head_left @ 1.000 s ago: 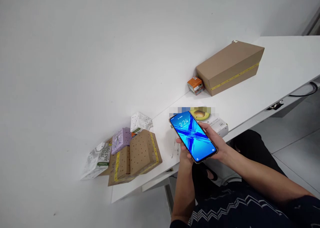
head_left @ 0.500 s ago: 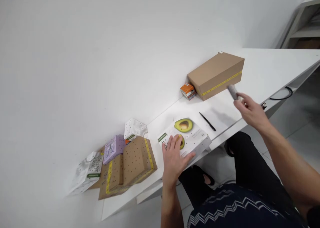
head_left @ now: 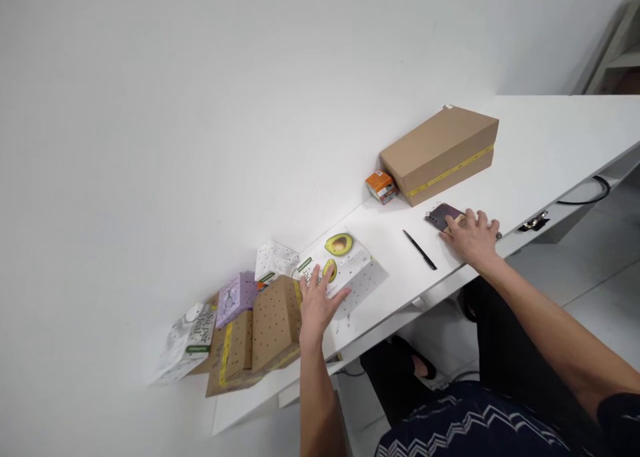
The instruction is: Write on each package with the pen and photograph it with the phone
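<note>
My left hand (head_left: 318, 305) lies on a white box with avocado pictures (head_left: 353, 251), its fingers spread over the near left part. The box sits at the back of the white table, beside a speckled brown carton. My right hand (head_left: 475, 238) is over a dark smartphone (head_left: 440, 215) low at the table surface. Its thumb and fingers are at the phone's near end and cover that part; I see the camera end. Between the two hands lies a black pen (head_left: 419, 249), untouched.
A long brown box with yellow tape (head_left: 443, 151) stands against the wall, with a small orange box (head_left: 381, 186) beside it. Speckled brown cartons (head_left: 274, 320), a purple box (head_left: 235, 300) and white boxes crowd the table's left end. A bulldog clip (head_left: 534, 222) is at the front edge.
The avocado box has slid left and back under my left hand, towards the cartons. My right hand has lowered the phone from upright in the air to flat at the table.
</note>
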Tool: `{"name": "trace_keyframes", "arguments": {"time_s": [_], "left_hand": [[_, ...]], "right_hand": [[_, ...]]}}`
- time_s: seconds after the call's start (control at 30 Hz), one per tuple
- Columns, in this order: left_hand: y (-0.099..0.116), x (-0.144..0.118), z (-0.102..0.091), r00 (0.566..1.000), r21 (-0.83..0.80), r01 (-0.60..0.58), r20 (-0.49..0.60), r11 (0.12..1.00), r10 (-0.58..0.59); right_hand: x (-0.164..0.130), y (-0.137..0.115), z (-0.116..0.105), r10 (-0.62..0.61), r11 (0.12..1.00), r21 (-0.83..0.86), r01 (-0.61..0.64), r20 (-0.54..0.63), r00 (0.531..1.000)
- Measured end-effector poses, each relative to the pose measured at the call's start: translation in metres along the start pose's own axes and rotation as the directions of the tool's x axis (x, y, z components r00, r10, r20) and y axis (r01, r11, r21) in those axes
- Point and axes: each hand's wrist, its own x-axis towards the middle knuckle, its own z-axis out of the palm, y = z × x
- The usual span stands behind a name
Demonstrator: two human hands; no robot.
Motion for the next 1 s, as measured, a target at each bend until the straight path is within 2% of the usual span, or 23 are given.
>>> {"name": "trace_keyframes", "arguments": {"time_s": [0.07, 0.13, 0.2, 0.27, 0.43, 0.6, 0.7, 0.8, 0.9, 1.0], "left_hand": [[0.007, 0.029, 0.000, 0.999, -0.006, -0.028, -0.021, 1.000, 0.028], [0.016, 0.059, 0.001, 0.997, -0.009, -0.063, -0.051, 0.998, 0.062], [0.028, 0.088, 0.004, 0.990, -0.008, -0.097, -0.104, 0.995, 0.096], [0.040, 0.113, 0.007, 0.979, -0.005, -0.125, -0.164, 0.992, 0.122], [0.065, 0.158, 0.013, 0.958, 0.002, -0.193, -0.217, 0.981, 0.189], [0.084, 0.183, 0.014, 0.950, -0.007, -0.216, -0.232, 0.976, 0.209], [0.089, 0.190, 0.015, 0.947, -0.015, -0.242, -0.220, 0.970, 0.233], [0.090, 0.185, 0.018, 0.949, -0.001, -0.240, -0.213, 0.971, 0.234], [0.080, 0.159, 0.020, 0.945, 0.019, -0.219, -0.247, 0.976, 0.217], [0.046, 0.115, 0.018, 0.945, 0.035, -0.100, -0.310, 0.994, 0.106]], "right_hand": [[-0.006, -0.011, -0.007, -0.035, 0.999, 0.016, 0.035, 0.013, 0.999], [-0.015, -0.027, -0.012, -0.108, 0.993, 0.069, 0.100, 0.124, 0.986], [-0.025, -0.046, -0.014, -0.185, 0.979, 0.133, 0.155, 0.256, 0.949], [-0.032, -0.062, -0.013, -0.227, 0.969, 0.163, 0.183, 0.319, 0.920], [-0.034, -0.076, -0.007, -0.229, 0.970, 0.160, 0.182, 0.362, 0.904], [-0.039, -0.071, -0.001, -0.247, 0.968, 0.107, 0.226, 0.284, 0.926], [-0.044, -0.069, 0.006, -0.257, 0.966, 0.093, 0.243, 0.192, 0.947], [-0.047, -0.068, 0.010, -0.236, 0.970, 0.092, 0.225, 0.133, 0.963], [-0.047, -0.067, 0.011, -0.233, 0.970, 0.104, 0.221, 0.120, 0.965], [-0.047, -0.067, 0.009, -0.232, 0.969, 0.118, 0.219, 0.110, 0.966]]}}
